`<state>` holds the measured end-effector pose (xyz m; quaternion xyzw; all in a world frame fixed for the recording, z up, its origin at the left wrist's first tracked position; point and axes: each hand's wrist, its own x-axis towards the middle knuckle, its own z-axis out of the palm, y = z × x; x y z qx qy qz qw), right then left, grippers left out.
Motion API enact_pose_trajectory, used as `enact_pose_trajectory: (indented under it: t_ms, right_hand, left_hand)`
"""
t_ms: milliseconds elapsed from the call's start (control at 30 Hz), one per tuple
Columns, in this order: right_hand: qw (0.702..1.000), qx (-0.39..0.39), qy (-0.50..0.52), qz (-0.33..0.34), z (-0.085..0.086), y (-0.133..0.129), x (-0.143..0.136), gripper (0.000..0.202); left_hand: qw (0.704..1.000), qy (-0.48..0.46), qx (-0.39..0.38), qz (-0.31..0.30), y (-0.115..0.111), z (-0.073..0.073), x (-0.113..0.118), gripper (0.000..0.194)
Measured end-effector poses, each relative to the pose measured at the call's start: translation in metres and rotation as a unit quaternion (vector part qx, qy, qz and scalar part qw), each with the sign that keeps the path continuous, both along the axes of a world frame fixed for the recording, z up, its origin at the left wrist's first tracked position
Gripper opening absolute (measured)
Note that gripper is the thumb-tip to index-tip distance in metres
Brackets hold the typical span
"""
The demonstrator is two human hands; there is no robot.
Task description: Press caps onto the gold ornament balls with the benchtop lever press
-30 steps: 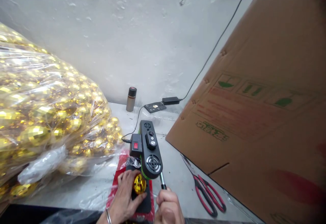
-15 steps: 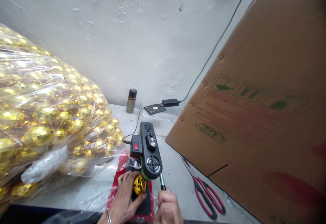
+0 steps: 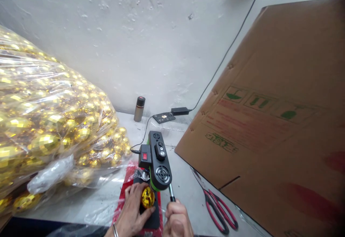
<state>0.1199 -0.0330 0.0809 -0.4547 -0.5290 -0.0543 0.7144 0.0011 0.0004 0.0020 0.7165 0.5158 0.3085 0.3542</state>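
1. Gold ball is sitting on the black base, right by the near end of the black machine.
2. Your left hand is clamping the gold ball, fingers on one side, thumb on the near side.
3. Your right hand is closing round the metal lever, fist wrapped on its end.
4. Red sheet is lying under the black base.
5. Scissors are resting to the right, next to the cardboard box.
6. Clear bag full of gold balls is bulging at left.
7. Bottle is standing upright behind; black adapter is lying near the wall.
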Motion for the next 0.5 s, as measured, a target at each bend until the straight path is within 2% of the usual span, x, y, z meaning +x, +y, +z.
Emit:
enact_pose_trajectory:
  t_ms: [167,400,500]
  right_hand:
    - [0.999,0.046,-0.029,-0.004,-0.012,0.005,0.001,0.045]
    - [0.999,0.045,-0.01,-0.018,-0.042,0.007,-0.009,0.047]
    - [1.0,0.01,0.009,-0.024,-0.036,0.0,-0.015,0.043]
  left_hand:
    - [1.0,-0.007,0.006,-0.002,0.001,-0.002,-0.001,0.054]
    - [1.0,-0.014,0.019,-0.005,0.0,0.0,-0.001,0.053]
    - [1.0,-0.014,0.022,-0.004,0.001,0.003,-0.001,0.053]
